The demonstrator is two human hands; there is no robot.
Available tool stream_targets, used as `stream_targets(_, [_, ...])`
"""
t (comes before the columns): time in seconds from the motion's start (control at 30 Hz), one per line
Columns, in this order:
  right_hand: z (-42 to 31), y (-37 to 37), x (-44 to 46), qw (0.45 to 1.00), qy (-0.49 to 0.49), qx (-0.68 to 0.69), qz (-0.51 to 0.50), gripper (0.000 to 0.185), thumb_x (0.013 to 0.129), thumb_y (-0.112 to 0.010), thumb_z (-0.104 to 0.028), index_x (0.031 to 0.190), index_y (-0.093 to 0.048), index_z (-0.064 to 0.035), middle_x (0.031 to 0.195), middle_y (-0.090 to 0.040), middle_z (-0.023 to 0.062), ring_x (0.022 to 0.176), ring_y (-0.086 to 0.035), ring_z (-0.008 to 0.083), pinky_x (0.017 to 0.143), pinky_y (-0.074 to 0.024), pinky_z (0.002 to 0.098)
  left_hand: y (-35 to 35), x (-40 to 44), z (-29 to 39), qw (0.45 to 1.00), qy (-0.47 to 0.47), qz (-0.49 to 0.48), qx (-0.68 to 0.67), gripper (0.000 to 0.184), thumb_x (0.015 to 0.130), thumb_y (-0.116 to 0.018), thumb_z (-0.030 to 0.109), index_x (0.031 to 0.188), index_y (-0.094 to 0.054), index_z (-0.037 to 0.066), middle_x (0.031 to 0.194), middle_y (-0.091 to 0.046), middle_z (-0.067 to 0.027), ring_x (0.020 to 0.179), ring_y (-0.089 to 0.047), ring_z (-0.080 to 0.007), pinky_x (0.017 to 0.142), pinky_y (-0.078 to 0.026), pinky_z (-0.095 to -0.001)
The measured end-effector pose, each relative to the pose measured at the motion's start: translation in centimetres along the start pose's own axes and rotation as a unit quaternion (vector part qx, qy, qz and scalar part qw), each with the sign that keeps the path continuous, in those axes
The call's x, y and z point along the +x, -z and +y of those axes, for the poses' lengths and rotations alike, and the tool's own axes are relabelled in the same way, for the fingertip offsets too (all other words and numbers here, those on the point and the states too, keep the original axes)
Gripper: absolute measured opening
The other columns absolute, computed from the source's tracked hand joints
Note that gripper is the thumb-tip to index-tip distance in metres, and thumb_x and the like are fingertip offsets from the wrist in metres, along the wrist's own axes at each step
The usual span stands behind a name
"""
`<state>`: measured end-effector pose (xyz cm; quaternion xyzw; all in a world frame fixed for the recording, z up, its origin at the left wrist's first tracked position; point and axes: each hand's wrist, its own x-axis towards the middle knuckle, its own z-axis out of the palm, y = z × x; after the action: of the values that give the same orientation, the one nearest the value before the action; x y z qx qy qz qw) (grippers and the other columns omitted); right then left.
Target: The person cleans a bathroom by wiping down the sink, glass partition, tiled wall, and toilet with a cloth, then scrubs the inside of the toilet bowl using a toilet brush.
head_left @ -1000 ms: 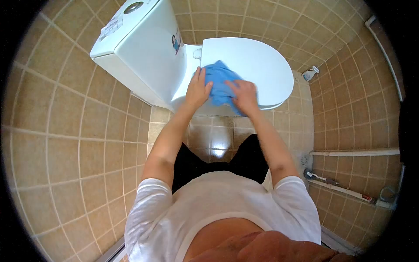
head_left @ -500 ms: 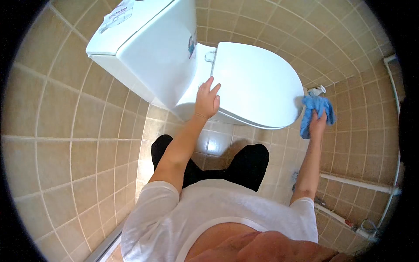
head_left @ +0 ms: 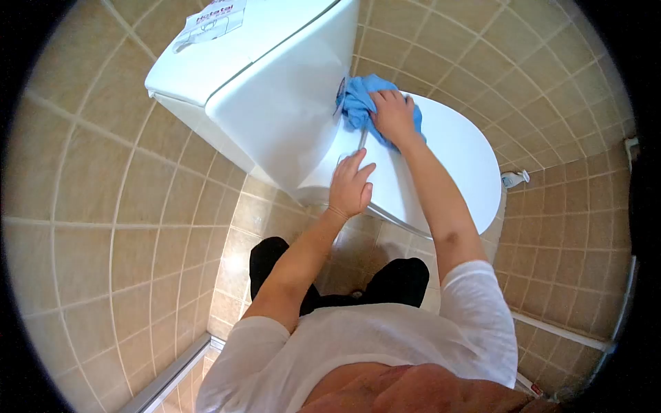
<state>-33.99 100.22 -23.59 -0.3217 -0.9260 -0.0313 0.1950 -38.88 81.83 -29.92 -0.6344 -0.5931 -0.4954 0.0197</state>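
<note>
A bunched blue cloth [head_left: 359,100] lies under my right hand [head_left: 395,118], whose fingers press and grip it at the hinge end of the white toilet lid [head_left: 461,158], close to the tank. My left hand [head_left: 351,184] rests at the near edge of the toilet by the lid's rear corner, fingers apart and nothing in it. The lid is down. The cloth hides the far hinge and part of a sticker on the tank's side.
The white tank [head_left: 275,103] rises at the left, with a printed paper [head_left: 212,24] on top. A spray bottle [head_left: 513,179] stands beyond the lid's front end. Tiled walls surround the toilet. A white pipe [head_left: 561,330] runs along the right wall.
My right hand has carried the blue cloth from beyond the lid's front end back to the hinge end. My left hand stays near the lid's rear corner. The view has shifted.
</note>
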Motion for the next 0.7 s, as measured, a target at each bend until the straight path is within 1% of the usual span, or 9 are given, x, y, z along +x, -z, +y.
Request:
stream_targets(0.03, [-0.2, -0.9, 2.0, 1.000, -0.001, 0.001, -0.001, 0.038, 0.075, -0.061, -0.018, 0.113, -0.056, -0.0179, 0.110, -0.057, 0.0069, 0.110, -0.047, 0.0250, 0.093, -0.0279, 0.0573, 0.0, 0.0, 0.0, 1.000, 0.001, -0.002, 0.000, 0.036, 0.074, -0.048, 0.020, 0.106, -0.056, 0.005, 0.126, -0.043, -0.0213, 0.114, -0.043, -0.0376, 0.096, -0.032, -0.0486])
stream_targets(0.1, [-1.0, -2.0, 5.2, 0.981, -0.010, -0.131, -0.142, 0.030, 0.082, -0.051, -0.020, 0.111, -0.058, -0.0168, 0.102, -0.062, 0.0082, 0.106, -0.051, 0.0252, 0.092, -0.0274, 0.0594, -0.1, 0.0, 0.1, 1.000, 0.014, 0.001, -0.015, 0.035, 0.073, -0.049, 0.020, 0.105, -0.056, 0.006, 0.127, -0.043, -0.0200, 0.115, -0.042, -0.0365, 0.097, -0.032, -0.0481])
stream_targets(0.2, [-3.0, -2.1, 6.7, 0.964, -0.072, -0.150, -0.209, 0.026, 0.085, -0.043, -0.019, 0.104, -0.061, -0.0140, 0.096, -0.064, 0.0092, 0.099, -0.056, 0.0257, 0.090, -0.0285, 0.0595, 0.2, 0.0, 0.3, 1.000, 0.020, -0.003, -0.019, 0.034, 0.071, -0.051, 0.017, 0.102, -0.057, 0.007, 0.126, -0.043, -0.0191, 0.115, -0.042, -0.0361, 0.097, -0.032, -0.0470])
stream_targets(0.3, [-3.1, -2.4, 5.1, 0.977, -0.027, -0.159, -0.143, 0.023, 0.077, -0.053, -0.017, 0.099, -0.060, -0.0113, 0.091, -0.063, 0.0067, 0.096, -0.058, 0.0251, 0.087, -0.0339, 0.0554, 0.1, 0.0, 0.0, 1.000, 0.011, 0.011, -0.028, 0.033, 0.069, -0.053, 0.015, 0.101, -0.057, 0.007, 0.126, -0.043, -0.0190, 0.114, -0.043, -0.0361, 0.096, -0.033, -0.0463])
stream_targets(0.4, [-3.8, -1.8, 2.9, 0.983, 0.020, -0.162, -0.081, 0.021, 0.074, -0.057, -0.017, 0.094, -0.060, -0.0107, 0.088, -0.063, 0.0073, 0.092, -0.058, 0.0255, 0.086, -0.0354, 0.0524, 0.1, 0.3, -0.1, 0.999, -0.003, 0.023, -0.048, 0.035, 0.068, -0.055, 0.013, 0.102, -0.055, 0.006, 0.125, -0.043, -0.0194, 0.113, -0.043, -0.0367, 0.097, -0.032, -0.0456])
stream_targets(0.47, [-5.0, -0.8, 1.1, 0.981, 0.014, -0.156, -0.113, 0.021, 0.074, -0.057, -0.018, 0.093, -0.060, -0.0099, 0.088, -0.063, 0.0074, 0.091, -0.058, 0.0252, 0.087, -0.0357, 0.0519, 0.9, -0.3, 0.3, 0.998, -0.004, 0.016, -0.064, 0.036, 0.068, -0.055, 0.012, 0.103, -0.054, 0.006, 0.125, -0.043, -0.0198, 0.113, -0.043, -0.0374, 0.097, -0.032, -0.0454])
stream_targets(0.53, [-6.6, 0.3, -0.6, 0.978, 0.012, -0.149, -0.143, 0.022, 0.073, -0.058, -0.018, 0.093, -0.059, -0.0091, 0.087, -0.063, 0.0076, 0.090, -0.058, 0.0249, 0.087, -0.0359, 0.0514, 1.9, -1.0, 0.3, 0.988, 0.089, -0.015, -0.126, 0.041, 0.068, -0.054, 0.008, 0.108, -0.049, 0.002, 0.124, -0.043, -0.0214, 0.114, -0.041, -0.0382, 0.099, -0.031, -0.0449])
stream_targets(0.6, [-8.2, 1.4, -3.1, 0.981, 0.044, -0.137, -0.131, 0.016, 0.079, -0.047, -0.015, 0.085, -0.062, -0.0104, 0.085, -0.064, 0.0075, 0.086, -0.059, 0.0232, 0.087, -0.0340, 0.0530, 3.5, -4.5, -1.2, 0.988, 0.123, 0.033, -0.092, 0.044, 0.069, -0.051, 0.005, 0.112, -0.045, -0.002, 0.122, -0.043, -0.0226, 0.116, -0.040, -0.0375, 0.100, -0.030, -0.0442])
stream_targets(0.7, [-10.4, 2.0, -6.2, 0.991, 0.050, -0.083, -0.094, 0.013, 0.075, -0.052, -0.013, 0.085, -0.058, -0.0093, 0.083, -0.062, 0.0078, 0.086, -0.058, 0.0240, 0.085, -0.0363, 0.0493, 7.6, -6.9, -1.6, 0.983, 0.146, 0.028, -0.106, 0.041, 0.074, -0.049, 0.007, 0.114, -0.044, -0.004, 0.124, -0.042, -0.0233, 0.116, -0.040, -0.0359, 0.100, -0.029, -0.0426])
